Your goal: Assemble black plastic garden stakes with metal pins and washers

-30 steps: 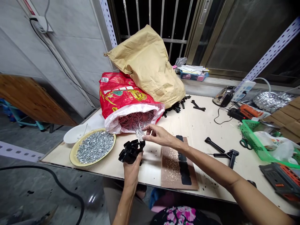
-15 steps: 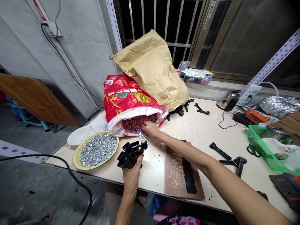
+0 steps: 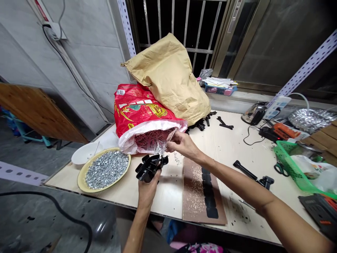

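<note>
My left hand is closed around a cluster of black plastic parts, held up over the table's front edge. Just past it, shiny silver rods lie at the bag's mouth; whether any sit in the black parts I cannot tell. My right hand pinches a thin metal rod, its tip pointing up, at the right of the opening. The red bag lies on its side, its white-lined mouth towards me, full of reddish thin rods.
A yellow-rimmed dish of small metal washers or nuts stands left, beside a white bowl. A brown board carries a row of black pads. Loose black parts, scissors and a green basket are right. A paper sack leans behind.
My right hand has drawn back from the bag's mouth, up and to the right, with a thin rod now showing in its fingers. My left hand keeps the black parts, raised slightly.
</note>
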Demonstrator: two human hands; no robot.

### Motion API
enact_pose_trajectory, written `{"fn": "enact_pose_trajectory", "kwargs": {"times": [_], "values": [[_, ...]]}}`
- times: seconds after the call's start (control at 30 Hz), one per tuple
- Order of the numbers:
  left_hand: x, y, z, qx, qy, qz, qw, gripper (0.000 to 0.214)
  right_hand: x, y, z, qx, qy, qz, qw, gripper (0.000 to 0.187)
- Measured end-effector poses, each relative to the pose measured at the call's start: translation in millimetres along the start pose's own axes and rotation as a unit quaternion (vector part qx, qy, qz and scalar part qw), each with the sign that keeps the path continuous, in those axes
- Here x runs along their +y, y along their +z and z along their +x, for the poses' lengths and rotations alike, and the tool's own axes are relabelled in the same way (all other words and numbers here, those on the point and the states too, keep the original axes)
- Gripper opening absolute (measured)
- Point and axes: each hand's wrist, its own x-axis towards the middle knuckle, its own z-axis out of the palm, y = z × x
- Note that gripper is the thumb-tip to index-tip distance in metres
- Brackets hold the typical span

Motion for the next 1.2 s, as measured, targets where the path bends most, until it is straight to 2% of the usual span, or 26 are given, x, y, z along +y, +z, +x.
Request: {"fn": "enact_pose_trajectory", "kwargs": {"times": [0.07,0.13,0.27,0.37,0.47,0.53,0.6,0.67,0.7,0.77,0.87,0.93,1.0,1.07,1.13,1.2], "values": [[4.9,3.1,-0.9,-0.013,0.000,0.000,1.000,0.045,-9.3,3.2,-3.2,-0.018,-0.034,-0.017,0.999,0.015],[8.5,4.6,-2.1,-0.018,0.002,0.007,1.000,0.045,-12.4,5.3,-4.3,-0.032,-0.069,-0.081,0.994,0.018],[8.8,4.1,-2.0,-0.021,0.009,0.002,1.000,0.048,-11.2,8.6,-0.1,-0.044,-0.128,-0.200,0.970,0.019],[6.7,2.6,0.6,-0.024,-0.002,-0.026,0.999,0.050,-15.1,12.9,5.3,-0.090,-0.150,-0.235,0.956,0.018],[7.2,0.1,3.2,-0.018,0.002,-0.053,0.998,0.050,-22.8,15.3,11.0,-0.126,-0.138,-0.218,0.958,0.017],[9.6,-2.9,4.0,-0.008,0.008,-0.065,0.998,0.049,-23.6,13.7,15.2,-0.120,-0.116,-0.160,0.973,0.028],[13.0,-7.3,4.1,-0.001,0.021,-0.084,0.996,0.046,-15.4,10.6,18.8,-0.097,-0.094,-0.108,0.985,0.035],[16.7,-12.1,4.3,0.007,0.044,-0.107,0.993,0.042,3.0,9.6,20.3,-0.072,-0.078,-0.135,0.985,0.025],[18.3,-14.2,4.5,0.014,0.051,-0.116,0.992,0.040,15.0,10.9,20.0,-0.067,-0.070,-0.181,0.979,0.018],[20.9,-16.6,5.2,0.030,0.057,-0.120,0.991,0.039,41.0,18.6,17.7,-0.086,-0.068,-0.300,0.948,0.013],[22.9,-15.4,5.7,0.044,0.054,-0.110,0.991,0.038,73.5,40.5,14.9,-0.168,-0.119,-0.440,0.874,0.017],[22.9,-13.3,5.3,0.040,0.051,-0.104,0.992,0.039,86.6,55.5,16.0,-0.202,-0.168,-0.496,0.828,0.016],[21.7,-12.8,5.0,0.034,0.047,-0.099,0.993,0.042,92.9,64.2,18.3,-0.211,-0.193,-0.515,0.808,0.016],[19.2,-15.3,5.8,0.031,0.044,-0.092,0.994,0.045,93.2,62.2,19.6,-0.205,-0.190,-0.494,0.823,0.016],[16.1,-19.6,7.8,0.028,0.038,-0.086,0.995,0.044,87.0,49.8,19.1,-0.156,-0.158,-0.427,0.877,0.016],[13.5,-22.7,10.1,0.029,0.033,-0.069,0.997,0.045,73.0,31.7,18.0,-0.071,-0.115,-0.316,0.939,0.018]]}}
